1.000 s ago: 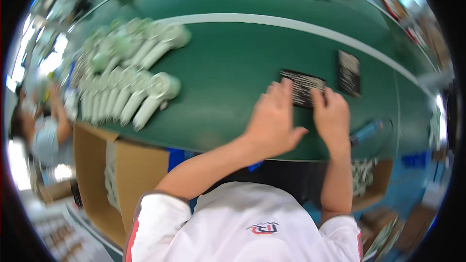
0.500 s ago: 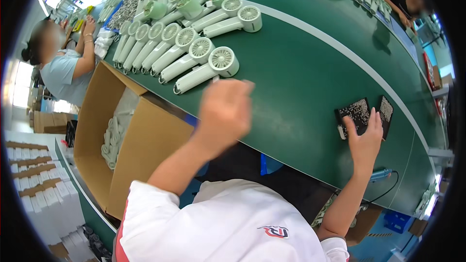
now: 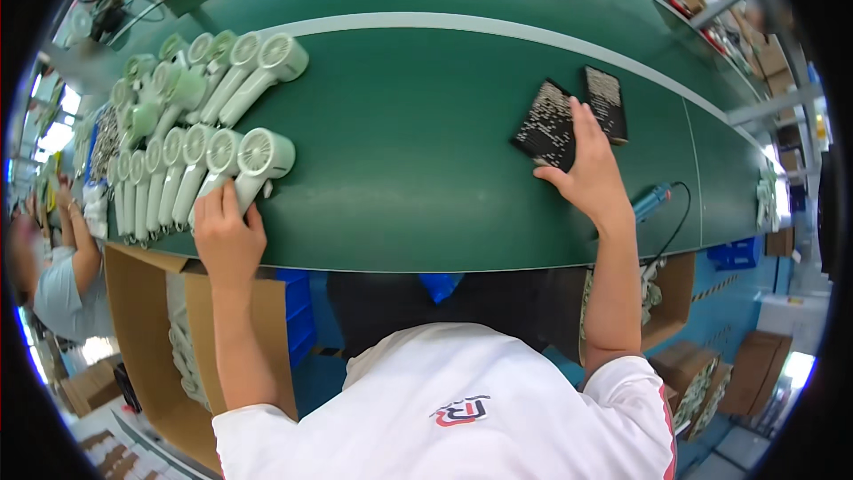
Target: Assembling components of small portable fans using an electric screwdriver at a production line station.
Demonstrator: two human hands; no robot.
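Pale green handheld fans (image 3: pixel 169 160) lie in two rows at the left of the green table. My left hand (image 3: pixel 229 236) is closed over the handle of the nearest fan (image 3: pixel 267 156), at the right end of the front row. That fan's round grille head stays in sight, while the fingers cover much of its handle. My right hand (image 3: pixel 593 180), thumb apart and fingers stretched, rests at the edge of a black tray (image 3: pixel 544 129) dotted with small pale pieces. Beside it lies a second black tray (image 3: pixel 606 102), fuller with the same pieces.
A blue electric screwdriver (image 3: pixel 653 202) with a black cord lies right of my right forearm. Below the table's left edge stands an open cardboard box (image 3: pixel 147 329) with pale parts inside. A person (image 3: pixel 62 276) works at the far left.
My left hand has come down leftward onto the nearest fan's handle. My right hand is still by the black trays. The whole view has turned toward the right.
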